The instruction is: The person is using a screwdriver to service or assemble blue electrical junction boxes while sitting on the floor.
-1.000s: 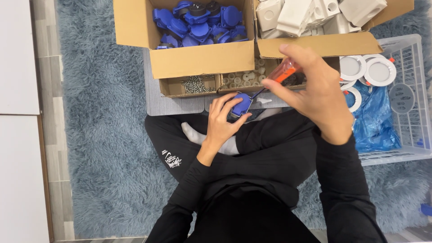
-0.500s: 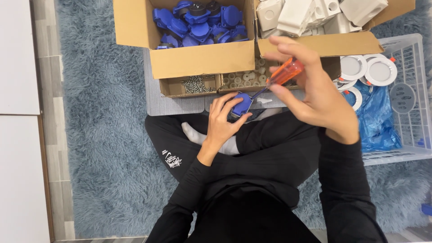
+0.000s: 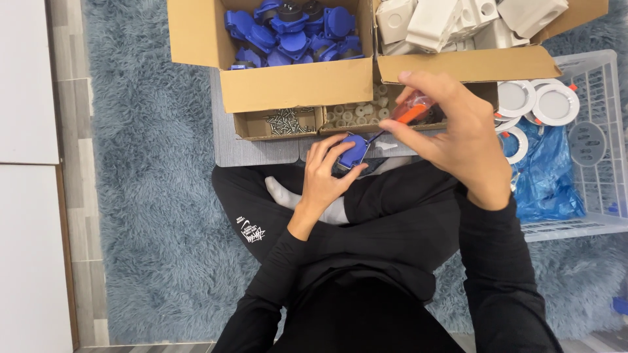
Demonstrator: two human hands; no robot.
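Left hand (image 3: 325,176), over the crossed legs: fingers closed around one small blue part (image 3: 354,151). Right hand (image 3: 451,134), at 3 o'clock of it: fingers gripping one orange-handled screwdriver (image 3: 411,115), tip on the part. At 12 o'clock, two cardboard boxes (image 3: 297,85) edge to edge; one white basket (image 3: 598,131) at 3 o'clock, open blue rug (image 3: 150,196) at 9.

The small part (image 3: 354,151) in the left hand (image 3: 325,176) is blue, like the pieces heaped in the brown cardboard box (image 3: 297,82); the screwdriver (image 3: 407,116) in the right hand (image 3: 458,134) has an orange handle. The next box holds white housings (image 3: 451,19), and the white wire basket (image 3: 592,131) holds white round discs (image 3: 555,103) and a blue plastic bag (image 3: 548,180). The shaggy rug (image 3: 150,196) is grey-blue, the clothing (image 3: 386,242) black with a small white print, the sock (image 3: 282,194) white.
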